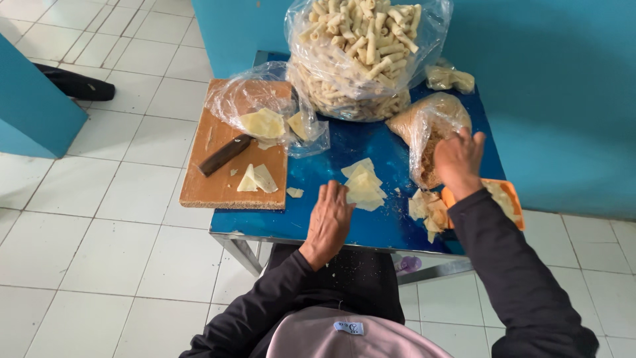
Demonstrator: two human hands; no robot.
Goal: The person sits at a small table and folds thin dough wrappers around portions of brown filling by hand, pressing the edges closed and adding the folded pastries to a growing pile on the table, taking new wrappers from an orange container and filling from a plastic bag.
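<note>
— Your left hand (pixel 329 219) lies nearest you, flat on the shiny blue desk (pixel 331 159), its grip released, fingertips just beside the stack of thin pale yellow dough sheets (pixel 363 185).

— And your right hand (pixel 458 161)?

— It reaches into the small clear plastic bag of brown filling (pixel 424 129) at the right; you cannot tell whether that grip is clenched. An orange plastic tray (pixel 507 199) sits near your right wrist.

— What lies far?

— A big clear plastic bag of pale rolled pastry sticks (pixel 361 53). On the left, a brown wooden cutting board (pixel 218 179) carries a dark-handled knife (pixel 225 154).
</note>
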